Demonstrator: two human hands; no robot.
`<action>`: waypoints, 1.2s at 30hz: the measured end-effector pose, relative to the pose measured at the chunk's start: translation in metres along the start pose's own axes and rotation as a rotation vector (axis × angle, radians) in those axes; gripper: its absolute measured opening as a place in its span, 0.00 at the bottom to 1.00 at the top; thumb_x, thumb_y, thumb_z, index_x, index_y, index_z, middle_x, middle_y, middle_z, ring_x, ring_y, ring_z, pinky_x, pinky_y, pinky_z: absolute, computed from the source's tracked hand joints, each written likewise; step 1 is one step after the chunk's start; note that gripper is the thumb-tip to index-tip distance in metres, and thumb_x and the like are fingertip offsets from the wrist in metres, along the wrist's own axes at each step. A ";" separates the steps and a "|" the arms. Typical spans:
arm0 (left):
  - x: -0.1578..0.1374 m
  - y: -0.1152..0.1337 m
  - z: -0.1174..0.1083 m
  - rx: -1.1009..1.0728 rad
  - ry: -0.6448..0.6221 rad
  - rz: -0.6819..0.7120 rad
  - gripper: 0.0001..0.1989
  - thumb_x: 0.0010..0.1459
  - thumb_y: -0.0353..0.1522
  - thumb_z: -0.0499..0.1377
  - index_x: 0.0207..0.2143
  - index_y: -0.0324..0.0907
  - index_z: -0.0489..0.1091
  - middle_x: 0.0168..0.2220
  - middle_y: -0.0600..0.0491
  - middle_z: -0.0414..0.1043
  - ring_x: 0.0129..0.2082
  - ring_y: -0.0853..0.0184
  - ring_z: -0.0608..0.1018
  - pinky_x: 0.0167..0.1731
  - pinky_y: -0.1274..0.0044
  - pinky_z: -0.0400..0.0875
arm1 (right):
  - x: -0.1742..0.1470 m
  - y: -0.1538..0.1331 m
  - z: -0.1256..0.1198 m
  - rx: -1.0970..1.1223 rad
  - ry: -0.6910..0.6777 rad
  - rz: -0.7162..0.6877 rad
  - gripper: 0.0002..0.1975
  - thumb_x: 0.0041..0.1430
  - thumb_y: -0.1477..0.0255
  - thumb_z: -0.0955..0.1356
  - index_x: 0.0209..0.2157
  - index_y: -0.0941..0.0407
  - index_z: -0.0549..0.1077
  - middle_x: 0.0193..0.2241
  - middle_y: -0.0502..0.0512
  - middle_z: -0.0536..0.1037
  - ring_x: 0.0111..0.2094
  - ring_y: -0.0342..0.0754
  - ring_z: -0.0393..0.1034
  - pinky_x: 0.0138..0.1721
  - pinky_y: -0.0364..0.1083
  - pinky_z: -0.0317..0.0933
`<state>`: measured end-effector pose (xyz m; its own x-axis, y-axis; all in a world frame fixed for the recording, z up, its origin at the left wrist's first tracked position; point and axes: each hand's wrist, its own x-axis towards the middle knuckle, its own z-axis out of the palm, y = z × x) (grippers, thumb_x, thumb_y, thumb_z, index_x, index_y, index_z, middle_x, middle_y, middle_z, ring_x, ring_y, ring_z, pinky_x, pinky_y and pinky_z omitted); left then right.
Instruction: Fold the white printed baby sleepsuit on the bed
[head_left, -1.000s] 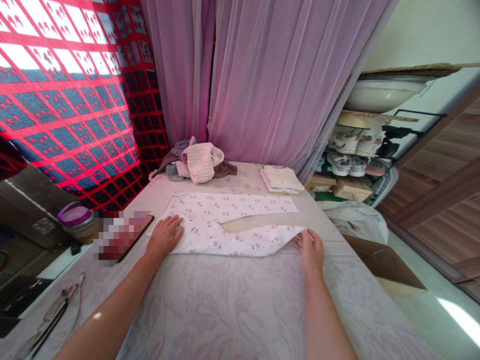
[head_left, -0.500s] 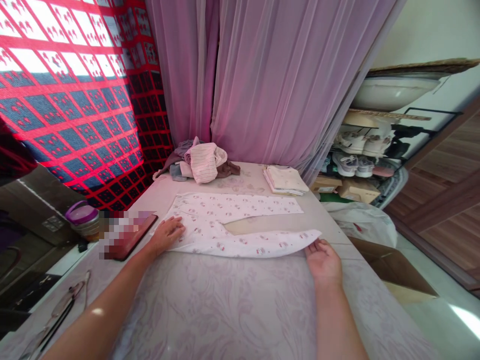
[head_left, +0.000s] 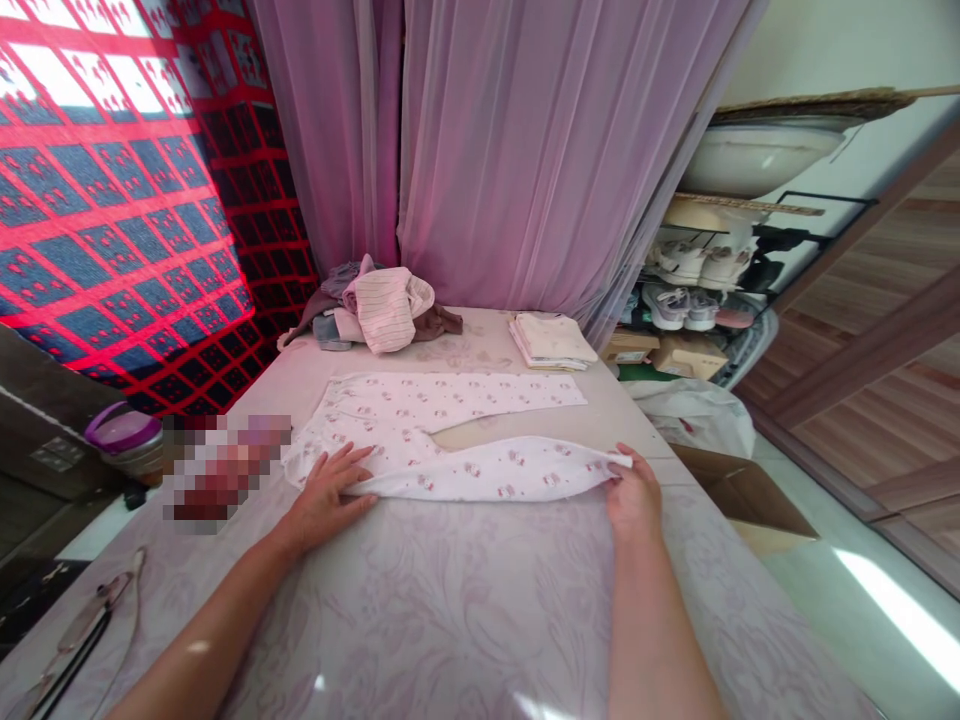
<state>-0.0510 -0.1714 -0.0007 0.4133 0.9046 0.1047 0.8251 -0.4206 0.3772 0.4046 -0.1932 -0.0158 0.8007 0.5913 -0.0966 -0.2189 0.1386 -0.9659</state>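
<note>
We find the printed trousers laid out on the table, the left hand spread at their waist, the right hand pinching one cuff, an uncovered cardboard box nearby, and a purple-lidded bucket whose contents we cannot see.

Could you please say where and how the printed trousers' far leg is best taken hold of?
The far leg is probably best pinched at its cuff, from the right: it lies flat, its end pointing that way. The right hand holds the near cuff.
</note>
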 end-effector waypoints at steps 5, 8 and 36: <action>-0.003 -0.004 0.008 0.005 0.005 0.050 0.13 0.55 0.40 0.55 0.40 0.49 0.74 0.58 0.50 0.67 0.62 0.54 0.62 0.60 0.51 0.47 | -0.003 -0.002 -0.007 -0.494 0.165 -0.386 0.28 0.41 0.69 0.63 0.48 0.57 0.69 0.47 0.59 0.74 0.49 0.54 0.67 0.50 0.54 0.60; -0.003 -0.006 0.009 0.021 0.014 0.054 0.12 0.55 0.40 0.55 0.38 0.49 0.75 0.58 0.51 0.67 0.62 0.54 0.62 0.60 0.52 0.48 | -0.014 -0.005 0.000 -0.681 -0.152 -0.486 0.21 0.47 0.66 0.61 0.42 0.56 0.73 0.47 0.59 0.75 0.51 0.54 0.66 0.55 0.53 0.56; -0.002 -0.073 -0.052 -0.007 0.177 -0.118 0.21 0.57 0.49 0.48 0.39 0.48 0.73 0.40 0.52 0.78 0.42 0.61 0.78 0.42 0.74 0.72 | 0.022 -0.087 0.005 -1.435 -0.230 -0.544 0.12 0.55 0.62 0.63 0.33 0.50 0.76 0.25 0.52 0.77 0.26 0.49 0.68 0.28 0.45 0.55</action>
<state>-0.1320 -0.1392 0.0191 0.2395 0.9457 0.2198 0.8605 -0.3116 0.4031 0.4388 -0.1880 0.0674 0.4745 0.8475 0.2378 0.8664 -0.4019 -0.2963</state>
